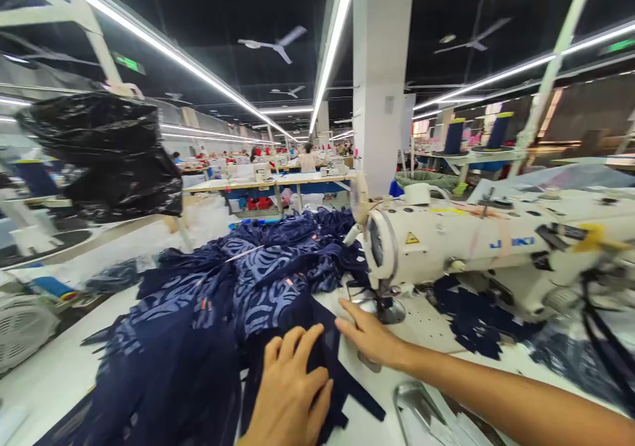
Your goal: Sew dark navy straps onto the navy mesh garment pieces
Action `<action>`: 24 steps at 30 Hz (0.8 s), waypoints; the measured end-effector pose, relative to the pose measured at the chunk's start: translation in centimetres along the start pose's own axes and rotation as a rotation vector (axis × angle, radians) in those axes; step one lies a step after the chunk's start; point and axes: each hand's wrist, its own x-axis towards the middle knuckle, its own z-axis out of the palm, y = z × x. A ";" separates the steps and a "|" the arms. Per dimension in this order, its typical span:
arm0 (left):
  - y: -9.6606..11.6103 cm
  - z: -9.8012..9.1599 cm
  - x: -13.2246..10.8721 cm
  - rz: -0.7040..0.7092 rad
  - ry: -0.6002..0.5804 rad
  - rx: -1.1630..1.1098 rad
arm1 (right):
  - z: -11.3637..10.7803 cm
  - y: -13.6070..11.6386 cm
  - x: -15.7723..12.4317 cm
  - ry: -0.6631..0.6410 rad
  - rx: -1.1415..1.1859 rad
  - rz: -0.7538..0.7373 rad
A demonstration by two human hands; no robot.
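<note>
Navy fabric with a lighter blue swirl pattern (pixel 268 274) is heaped across the table left of a white sewing machine (pixel 436 241). My left hand (pixel 292 390) rests on the dark fabric near the front, its fingers bent but spread apart, with no object visible in them. Close to the machine's needle area, my right hand (pixel 370 337) reaches in from the right, thumb and forefinger apart, at the edge of the fabric and the bare table top. Nothing shows between its fingers.
Small navy scraps (pixel 481 317) lie under the machine's arm. A metal tray (pixel 417 400) with white pieces sits at the front right. A black plastic bag (pixel 109 155) hangs at the left, above a blue thread spool (pixel 53 288). People and worktables stand far behind.
</note>
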 end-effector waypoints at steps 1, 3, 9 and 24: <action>-0.1 -0.3 0.4 0.060 0.042 -0.013 | -0.8 -0.4 -1.6 -0.075 -0.044 -0.078; -0.1 -0.7 2.0 0.156 0.006 -0.136 | -2.8 -1.0 -4.3 -0.155 -0.146 -0.180; 3.0 1.4 8.0 -0.007 -0.351 -0.608 | -9.4 2.2 -6.7 -0.028 -0.676 -0.227; 5.1 7.6 10.3 -0.253 -0.481 -0.357 | -12.7 8.0 -2.4 0.197 -1.055 -0.025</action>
